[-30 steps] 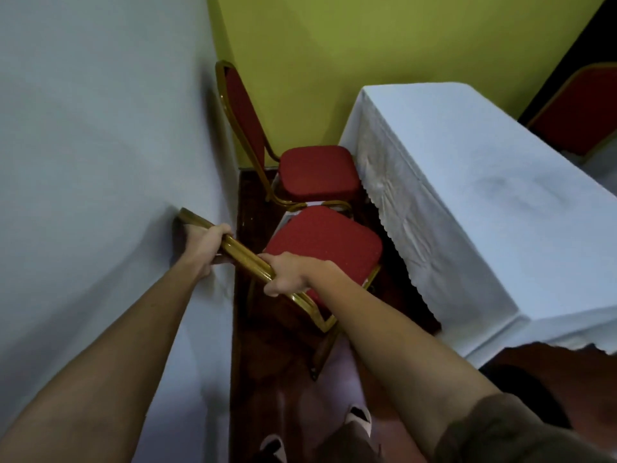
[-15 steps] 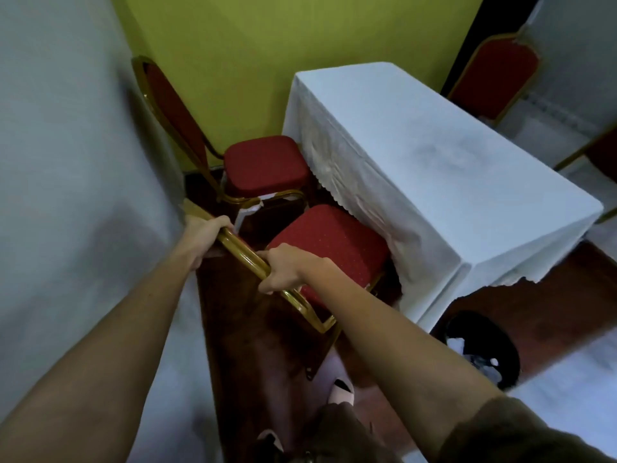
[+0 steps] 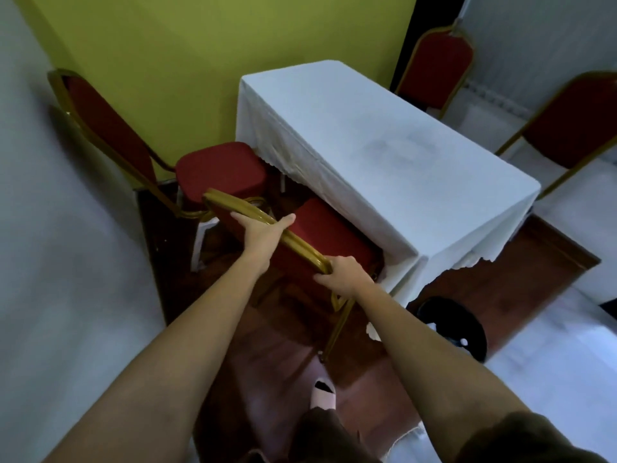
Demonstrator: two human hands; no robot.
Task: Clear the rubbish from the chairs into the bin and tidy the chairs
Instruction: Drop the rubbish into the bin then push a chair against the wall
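**Both hands on near chair's backrest rail**

Left hand [image 3: 263, 235] wrapped over the gold top rail of the near chair [image 3: 320, 232], thumb on the far side, fingers curled on the near side. Right hand [image 3: 345, 274] closed on the right corner of the same rail. Chair has a red seat, its far edge tucked under the hanging cloth of the desk [image 3: 384, 152], which is covered in white. Second chair [image 3: 218, 168], red with gold frame, stands further left against the yellow wall [image 3: 200, 61], seat just beside the desk's far left corner. Black bin [image 3: 454, 324] on the floor near right of the desk's near end, some white rubbish visible inside. Small white scrap [image 3: 372, 330] on the floor between the near chair's leg and the bin. Two more red chairs [image 3: 437, 68] far right behind the desk. One slipper [image 3: 323, 394] visible at bottom centre.
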